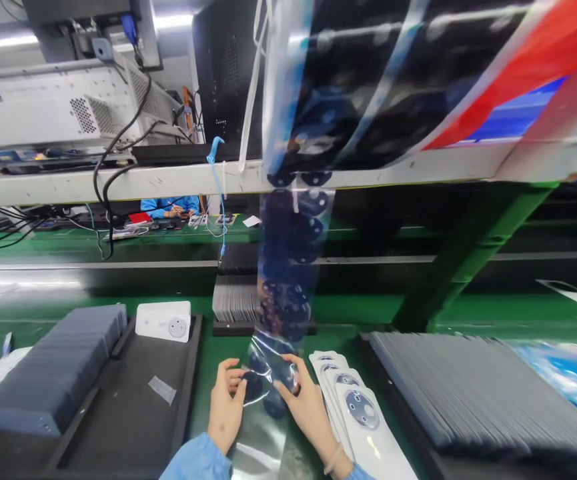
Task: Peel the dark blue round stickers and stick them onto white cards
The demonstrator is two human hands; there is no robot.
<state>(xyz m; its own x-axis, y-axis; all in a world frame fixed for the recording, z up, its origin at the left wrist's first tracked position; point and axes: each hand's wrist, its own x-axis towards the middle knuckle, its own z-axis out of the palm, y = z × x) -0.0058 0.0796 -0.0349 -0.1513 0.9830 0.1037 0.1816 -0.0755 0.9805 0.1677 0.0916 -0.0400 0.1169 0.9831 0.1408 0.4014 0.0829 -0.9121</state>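
A long clear film strip carrying several dark round parts hangs down from above to the green bench. My left hand and my right hand both pinch its lower end, fingertips on a dark round part. Just right of my right hand lies a fanned pile of white cards, each with a round camera-shaped cutout.
A black tray at left holds a row of grey plates and a white block. Another tray of grey plates sits at right. A stack of thin plates stands behind. Another person's blue sleeves show across the bench.
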